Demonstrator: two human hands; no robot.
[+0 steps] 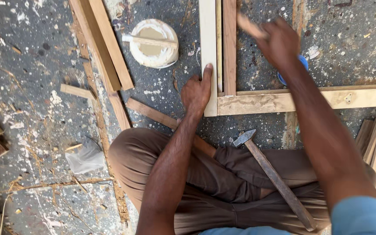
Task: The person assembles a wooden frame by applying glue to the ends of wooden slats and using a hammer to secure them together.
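Now left hand (196, 92) presses flat, fingers open, on one frame (209, 52); right hand (278, 42) grips one stick (249, 25).

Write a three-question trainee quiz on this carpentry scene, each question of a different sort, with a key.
1. True or false: the left hand presses flat on the pale upright strip of the wooden frame.
2. Where does the hammer lie? A) inside the white tub B) across the person's lap, head toward the frame C) in the right hand
3. Fill in: a flat wooden stick rests across the rim of the white ____.

Key
1. True.
2. B. The right hand is raised over the frame, blurred, gripping a small piece of wood instead.
3. Tub.
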